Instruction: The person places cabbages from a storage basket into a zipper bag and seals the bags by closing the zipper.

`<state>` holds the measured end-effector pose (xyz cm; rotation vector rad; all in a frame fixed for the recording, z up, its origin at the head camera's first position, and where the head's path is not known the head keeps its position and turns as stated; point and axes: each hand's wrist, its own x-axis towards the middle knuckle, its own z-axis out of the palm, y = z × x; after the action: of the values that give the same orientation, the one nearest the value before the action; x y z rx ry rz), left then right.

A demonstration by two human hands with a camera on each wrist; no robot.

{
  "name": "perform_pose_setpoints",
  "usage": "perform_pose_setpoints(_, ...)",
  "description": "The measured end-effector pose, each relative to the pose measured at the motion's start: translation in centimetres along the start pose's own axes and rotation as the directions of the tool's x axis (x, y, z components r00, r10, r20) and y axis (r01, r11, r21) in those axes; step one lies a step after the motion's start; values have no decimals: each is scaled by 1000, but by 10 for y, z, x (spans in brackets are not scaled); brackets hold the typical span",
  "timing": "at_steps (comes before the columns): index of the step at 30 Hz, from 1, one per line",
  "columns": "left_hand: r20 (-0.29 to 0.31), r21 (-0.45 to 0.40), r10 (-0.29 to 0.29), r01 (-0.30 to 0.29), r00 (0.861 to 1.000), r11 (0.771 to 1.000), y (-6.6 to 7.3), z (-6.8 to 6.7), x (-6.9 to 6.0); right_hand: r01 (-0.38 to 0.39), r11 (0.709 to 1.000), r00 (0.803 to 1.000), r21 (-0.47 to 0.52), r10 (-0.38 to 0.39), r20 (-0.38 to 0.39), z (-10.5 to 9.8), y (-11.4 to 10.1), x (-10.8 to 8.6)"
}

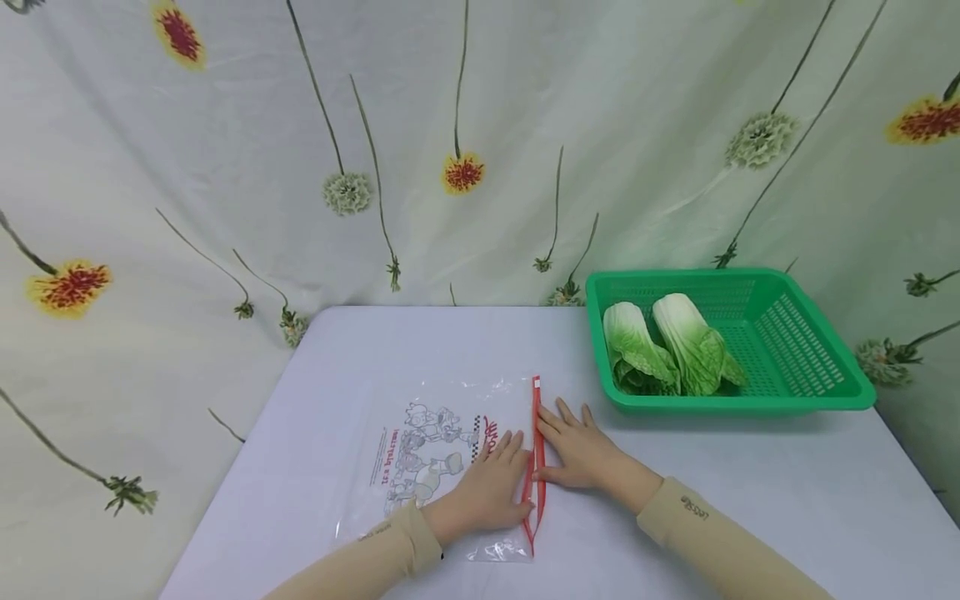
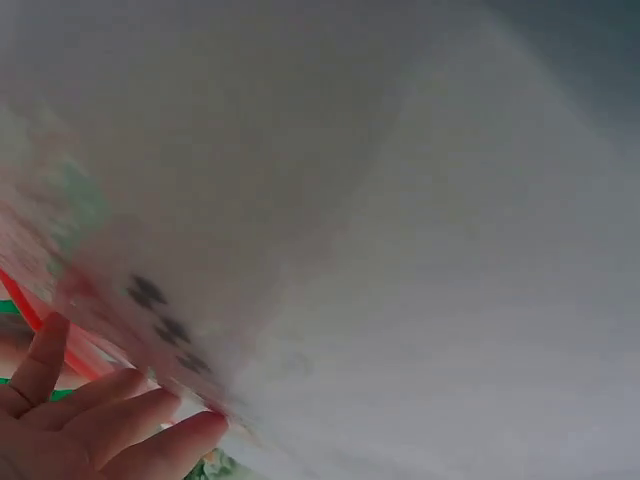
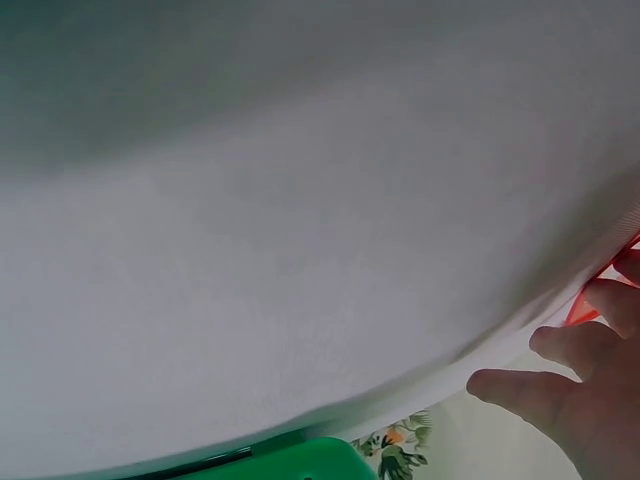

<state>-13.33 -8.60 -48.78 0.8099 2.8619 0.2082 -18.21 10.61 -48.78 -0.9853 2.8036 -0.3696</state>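
A clear plastic zipper bag with printed cartoon figures lies flat on the table. Its red zipper strip runs along the bag's right side, and the two red edges stand apart near the front. My left hand rests on the bag beside the strip, fingers extended, thumb at the red edge. From the other side my right hand touches the strip with its thumb and fingertips, the fingers spread. The left wrist view shows the left fingers over the bag; the right wrist view shows the right fingers near the red edge.
At the back right of the white-covered table stands a green plastic basket. Two heads of Chinese cabbage, one left and one right, lie in its left part. A flowered curtain hangs behind the table.
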Motion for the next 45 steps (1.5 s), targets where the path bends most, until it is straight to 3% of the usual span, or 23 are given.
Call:
perform_pose_setpoints(7, -113, -69, -55, 47, 992, 997, 5, -2, 2, -1, 999, 1000, 40, 1, -10, 0, -2, -2)
perform_pose_setpoints(10, -215, -118, -86, 62, 973, 991, 4, -11, 2, 10, 998, 1000, 55, -9, -23, 0, -2, -1)
perform_pose_setpoints(13, -358, -219, -119, 41, 926, 975, 4, -28, -1, 14, 996, 999, 90, -9, -47, -3, -1, 2)
perform_pose_setpoints(15, -466, -265, -131, 4, 875, 964, 2, -44, -5, 12, 992, 997, 127, -2, -72, -7, -1, 5)
perform_pose_setpoints(17, -594, -248, -112, -48, 796, 968, -2, -59, -9, 5, 985, 994, 171, 14, -112, -14, -3, 8)
perform_pose_setpoints(19, -725, -145, -42, -93, 687, 985, -8, -75, -15, 2, 974, 981, 227, 42, -192, -23, -7, 11)
perform_pose_setpoints(20, -782, -69, 8, -100, 623, 993, -12, -83, -18, 4, 968, 968, 251, 60, -245, -27, -9, 13)
perform_pose_setpoints(21, -834, 16, 71, -104, 548, 994, -16, -90, -20, 8, 961, 948, 276, 80, -308, -33, -13, 14)
perform_pose_setpoints(22, -870, 103, 135, -93, 474, 990, -20, -97, -24, 12, 958, 920, 287, 102, -378, -39, -17, 15)
perform_pose_setpoints(24, -905, 249, 252, -54, 343, 967, -27, -110, -31, 10, 955, 857, 295, 143, -494, -50, -25, 17)
perform_pose_setpoints(25, -910, 299, 296, -35, 292, 954, -30, -115, -34, 10, 955, 832, 296, 156, -533, -56, -29, 17)
perform_pose_setpoints(26, -910, 334, 327, -18, 256, 942, -33, -118, -38, 12, 955, 814, 296, 163, -558, -61, -32, 17)
perform_pose_setpoints(27, -907, 357, 350, -14, 234, 934, -36, -120, -41, 11, 956, 804, 293, 166, -571, -65, -35, 17)
perform_pose_setpoints(28, -904, 367, 360, -13, 231, 930, -38, -120, -45, 17, 956, 808, 294, 161, -567, -68, -36, 17)
perform_pose_setpoints(29, -902, 363, 356, -20, 244, 932, -39, -119, -48, 18, 954, 825, 300, 155, -543, -70, -36, 18)
perform_pose_setpoints(31, -890, 330, 326, -43, 318, 943, -42, -115, -54, 21, 944, 879, 330, 140, -456, -71, -34, 19)
perform_pose_setpoints(34, -832, 267, 264, -64, 488, 961, -41, -109, -63, 4, 936, 947, 353, 110, -302, -71, -31, 22)
perform_pose_setpoints(37, -721, 207, 182, -44, 669, 977, -36, -112, -70, 3, 933, 979, 359, 69, -189, -72, -30, 24)
perform_pose_setpoints(38, -678, 184, 144, -23, 721, 983, -33, -114, -72, 12, 929, 985, 369, 52, -164, -74, -30, 25)
perform_pose_setpoints(40, -604, 143, 64, 28, 794, 989, -28, -120, -75, 35, 925, 992, 379, 15, -128, -77, -31, 26)
perform_pose_setpoints(42, -560, 89, -16, 79, 828, 993, -24, -126, -77, 53, 923, 995, 381, -16, -100, -80, -32, 27)
perform_pose_setpoints(43, -551, 64, -50, 102, 833, 993, -22, -129, -78, 60, 923, 996, 380, -28, -88, -82, -33, 27)
perform_pose_setpoints(45, -561, 19, -106, 141, 821, 990, -21, -135, -78, 72, 931, 996, 357, -49, -75, -84, -35, 27)
